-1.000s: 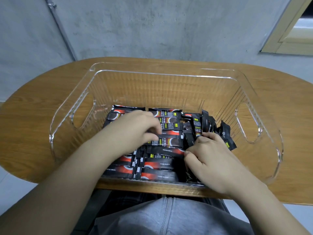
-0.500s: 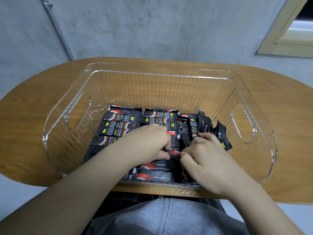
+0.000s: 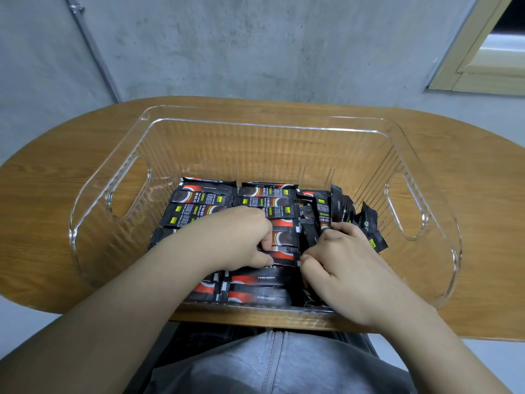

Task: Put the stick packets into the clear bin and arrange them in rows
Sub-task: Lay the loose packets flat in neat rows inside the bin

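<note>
Left hand (image 3: 241,240), fingers curled, pinches a flat black-and-red stick packet (image 3: 284,255) in the middle row; right hand (image 3: 343,268) grips upright black packets (image 3: 338,209) beside it, all inside the clear ribbed plastic bin (image 3: 255,123) on the oval wooden table (image 3: 56,194).

Both forearms bare to the lower frame edge; no sleeve, watch, bracelet or ring visible on the left hand (image 3: 241,240) or the right hand (image 3: 349,268), and neither wears a glove. Fingernails where visible are short and unpainted. Torso at bottom centre wears a grey garment (image 3: 272,368) of matte woven-looking fabric with one vertical stitched seam running down its middle; above it, just under the near worktop edge, a strip of darker clothing (image 3: 352,344) with a faint checked pattern, detail too dim to resolve further.
</note>
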